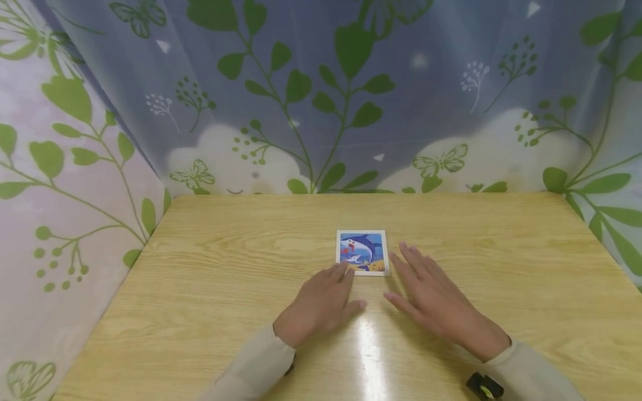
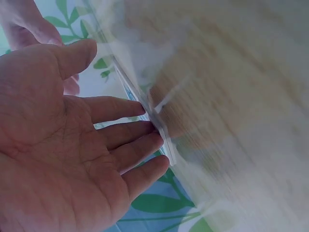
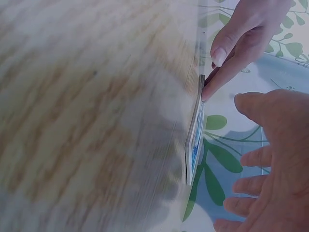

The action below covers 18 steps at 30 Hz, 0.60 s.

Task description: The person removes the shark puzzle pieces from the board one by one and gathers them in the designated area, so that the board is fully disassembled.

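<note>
A small square picture board [image 1: 364,253] with a white border lies flat on the wooden table. It shows a blue-and-white sea animal underwater. My left hand [image 1: 321,303] touches the board's near left edge with its fingertips, palm down. In the left wrist view, the fingers of the left hand [image 2: 96,140] are extended against the thin white edge of the board [image 2: 166,145]. Just to the right of the board hovers my right hand [image 1: 436,295], fingers outstretched and holding nothing. The right wrist view has the right hand [image 3: 275,169] apart from the board [image 3: 194,137].
The wooden table [image 1: 225,250] reaches back to a blue curtain [image 1: 431,83] printed with green leaves. Leaf-printed cloth [image 1: 75,184] also hangs at the left side. A small black device [image 1: 485,386] sits by the right sleeve.
</note>
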Each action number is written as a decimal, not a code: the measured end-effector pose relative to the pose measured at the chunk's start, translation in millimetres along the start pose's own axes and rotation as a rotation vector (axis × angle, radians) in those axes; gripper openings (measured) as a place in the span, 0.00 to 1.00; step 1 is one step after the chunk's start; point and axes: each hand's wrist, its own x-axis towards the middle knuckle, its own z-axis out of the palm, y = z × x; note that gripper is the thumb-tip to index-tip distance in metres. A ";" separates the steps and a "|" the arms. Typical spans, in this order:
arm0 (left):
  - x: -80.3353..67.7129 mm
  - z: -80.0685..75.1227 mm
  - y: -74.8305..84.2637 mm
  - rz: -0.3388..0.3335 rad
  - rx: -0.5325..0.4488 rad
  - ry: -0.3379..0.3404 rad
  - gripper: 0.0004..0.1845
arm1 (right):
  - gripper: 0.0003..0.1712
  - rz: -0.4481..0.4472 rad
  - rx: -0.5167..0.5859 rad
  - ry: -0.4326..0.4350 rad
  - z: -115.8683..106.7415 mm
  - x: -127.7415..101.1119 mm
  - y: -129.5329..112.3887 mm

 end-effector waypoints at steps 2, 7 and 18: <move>-3.0 0.8 1.6 -0.001 -0.005 -0.003 0.40 | 0.43 -0.006 -0.002 -0.003 0.6 1.2 -0.5; -9.8 3.2 7.5 0.014 0.018 -0.004 0.41 | 0.43 -0.031 -0.017 -0.011 2.2 3.4 -1.2; -21.5 10.9 18.4 0.050 0.019 0.013 0.39 | 0.40 -0.095 -0.010 -0.030 7.7 8.7 -3.7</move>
